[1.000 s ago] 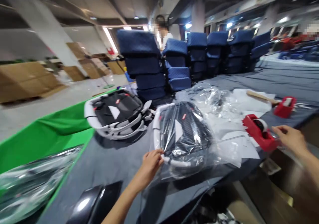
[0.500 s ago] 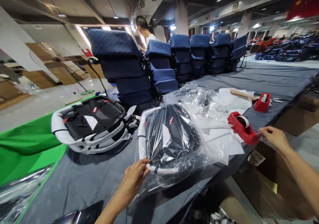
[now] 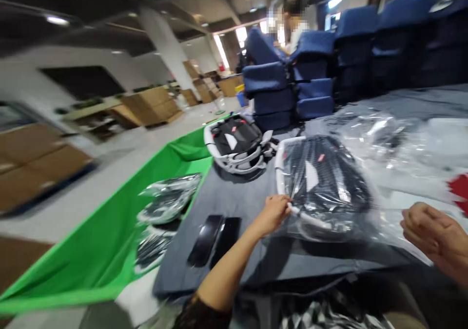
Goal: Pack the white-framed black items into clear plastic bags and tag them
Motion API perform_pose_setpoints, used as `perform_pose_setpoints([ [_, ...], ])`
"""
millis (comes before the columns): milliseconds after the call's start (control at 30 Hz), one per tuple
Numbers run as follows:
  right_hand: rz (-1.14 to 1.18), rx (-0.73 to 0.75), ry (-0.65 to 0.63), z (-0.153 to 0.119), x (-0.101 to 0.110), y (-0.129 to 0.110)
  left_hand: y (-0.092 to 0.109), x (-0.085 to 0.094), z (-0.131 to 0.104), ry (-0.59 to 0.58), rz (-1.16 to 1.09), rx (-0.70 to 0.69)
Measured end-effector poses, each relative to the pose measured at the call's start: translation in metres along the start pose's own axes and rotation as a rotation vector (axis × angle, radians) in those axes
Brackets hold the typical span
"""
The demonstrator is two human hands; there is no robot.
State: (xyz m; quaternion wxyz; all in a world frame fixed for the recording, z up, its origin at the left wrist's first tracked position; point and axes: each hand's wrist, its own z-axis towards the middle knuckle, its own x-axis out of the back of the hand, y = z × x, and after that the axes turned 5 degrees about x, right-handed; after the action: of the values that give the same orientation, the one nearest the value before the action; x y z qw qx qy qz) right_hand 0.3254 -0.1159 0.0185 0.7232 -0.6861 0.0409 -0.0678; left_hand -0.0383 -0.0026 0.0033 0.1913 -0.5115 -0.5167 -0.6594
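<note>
A flat black item with a white padded rim and a small red label (image 3: 321, 157) lies on the grey-covered table inside a clear plastic bag (image 3: 341, 217). My left hand (image 3: 276, 214) is closed on the bag's near left edge, at the white rim. To the right, my right hand (image 3: 433, 231) is held up, fingers pinched together on what seems a thin strip of tape, barely visible. Part of a red tape dispenser (image 3: 458, 192) shows behind it at the frame's edge. Further back on the left rests a stack of similar unbagged items (image 3: 237, 146).
Two black phone-like objects (image 3: 215, 241) lie at the table's front left. A green fabric bin (image 3: 109, 251) beside the table holds bagged items (image 3: 168, 202). Blue padded stacks (image 3: 316, 75) stand behind, a person (image 3: 296, 29) beyond. Crumpled clear plastic (image 3: 383, 129) covers the right side.
My view has swung left. My right hand has come away from the tape dispenser towards the bagged item. My left hand stays at the bag's near left edge.
</note>
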Motion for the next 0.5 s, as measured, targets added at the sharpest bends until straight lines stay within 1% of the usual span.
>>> perform_pose_setpoints([
  [100, -0.378, 0.188, -0.595, 0.044, -0.071, -0.02, 0.005, 0.005, 0.005, -0.026, 0.009, 0.015],
  [133, -0.504, 0.259, -0.754, 0.058, -0.096, -0.024, 0.005, 0.006, 0.006, -0.026, 0.016, 0.016],
  [167, -0.625, 0.315, -0.87, 0.072, -0.119, -0.026, 0.006, 0.006, 0.007, -0.028, 0.025, 0.015],
  [200, -0.73, 0.359, -0.936, 0.085, -0.139, -0.027, 0.006, 0.006, 0.007, -0.033, 0.037, 0.011],
  [233, -0.795, 0.371, -0.98, 0.098, -0.155, -0.025, 0.006, 0.005, 0.007, -0.04, 0.049, 0.01],
  [267, -0.838, 0.362, -1.013, 0.109, -0.166, -0.023, 0.005, 0.004, 0.007, -0.045, 0.056, 0.009],
  [300, -0.856, 0.331, -1.035, 0.12, -0.172, -0.019, 0.004, 0.003, 0.007, -0.05, 0.06, 0.008],
  [333, -0.858, 0.285, -1.044, 0.129, -0.174, -0.016, 0.003, 0.001, 0.008, -0.053, 0.06, 0.005],
  [400, -0.872, 0.193, -1.022, 0.141, -0.168, -0.011, 0.0, -0.001, 0.008, -0.048, 0.055, -0.002],
  [433, -0.888, 0.164, -0.984, 0.143, -0.163, -0.01, -0.001, -0.002, 0.008, -0.044, 0.053, -0.006],
  [500, -0.943, 0.165, -0.877, 0.14, -0.152, -0.013, -0.003, -0.001, 0.008, -0.035, 0.052, -0.011],
])
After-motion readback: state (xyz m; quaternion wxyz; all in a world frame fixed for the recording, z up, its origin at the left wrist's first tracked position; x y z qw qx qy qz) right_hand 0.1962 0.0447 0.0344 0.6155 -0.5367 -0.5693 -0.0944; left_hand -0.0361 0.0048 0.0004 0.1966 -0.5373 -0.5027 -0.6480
